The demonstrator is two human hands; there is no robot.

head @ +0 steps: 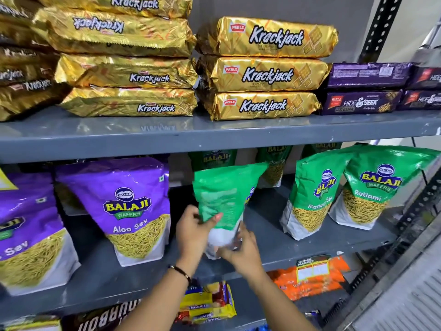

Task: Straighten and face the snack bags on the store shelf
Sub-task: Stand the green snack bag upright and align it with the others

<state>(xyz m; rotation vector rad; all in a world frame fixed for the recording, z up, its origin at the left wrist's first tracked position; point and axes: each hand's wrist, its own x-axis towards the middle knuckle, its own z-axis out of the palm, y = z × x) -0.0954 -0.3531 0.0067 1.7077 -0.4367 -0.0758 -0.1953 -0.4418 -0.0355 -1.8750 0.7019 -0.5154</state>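
- A grey metal store shelf [274, 240] carried standing snack pouches, under an upper shelf of stacked Krackjack packs [267, 70].
- The green Ratlami Sev bag [222, 194] stood in the middle of the shelf, twisted so its printed back faced out, likely mid-turn to bring the front forward.
- The left hand [193, 232] pinched its left edge, grip closed on the bag; the right hand [243, 249] clasped the clear base, steadying the turn.
- Two faced Ratlami Sev bags [334, 194] stood to the right, a purple Aloo Sev bag [128, 206] to the left.
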